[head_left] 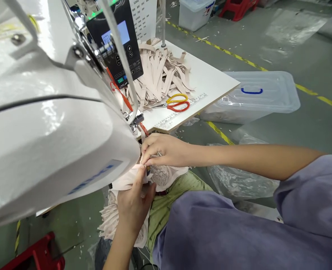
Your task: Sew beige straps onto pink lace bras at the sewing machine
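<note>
A big white sewing machine (42,123) fills the left of the view. Right at its needle end, both my hands pinch a piece of pale pink lace fabric (166,176). My right hand (163,150) reaches in from the right, fingers closed on the fabric's top edge. My left hand (135,198) comes up from below, with thumb and fingers gripping the same fabric beside the machine. More pink fabric (109,217) hangs down over my lap. The needle itself is hidden behind the machine head.
On the white table (211,82) lie a heap of beige straps (160,75) and scissors with yellow and red handles (177,103). The machine's black control panel (121,41) stands behind. A clear plastic bin (256,97) sits on the floor right; a red stool (36,255) lower left.
</note>
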